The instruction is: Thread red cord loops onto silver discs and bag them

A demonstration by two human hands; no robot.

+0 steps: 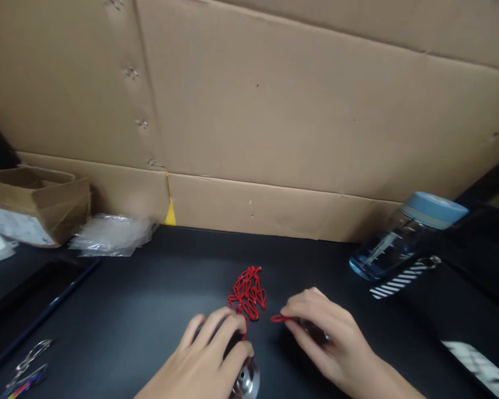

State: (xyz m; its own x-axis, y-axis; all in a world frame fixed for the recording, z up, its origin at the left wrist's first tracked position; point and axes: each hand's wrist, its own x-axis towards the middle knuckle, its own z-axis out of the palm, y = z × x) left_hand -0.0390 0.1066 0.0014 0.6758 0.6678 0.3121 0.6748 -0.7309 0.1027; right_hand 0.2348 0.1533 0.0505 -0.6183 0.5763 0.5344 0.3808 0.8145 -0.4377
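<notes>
A small heap of red cord loops (249,291) lies on the black table just beyond my hands. My left hand (212,346) is curled over a shiny, domed metal piece (249,377) with a small hole in it; the fingers hide most of it. A red cord end shows beside its index finger, at the near edge of the heap. To the right, my right hand (324,332) pinches a single red cord loop (279,318) between thumb and index finger. Something shiny (316,332) sits under that palm, partly hidden, and I cannot make out what it is.
A clear bottle with a blue lid (405,238) stands at the right, a striped strap (399,281) by it. At the left are an open cardboard box (62,210), clear plastic bags (112,235), a dark tray (45,305) and metal clips (31,357). A cardboard wall (274,122) closes the back.
</notes>
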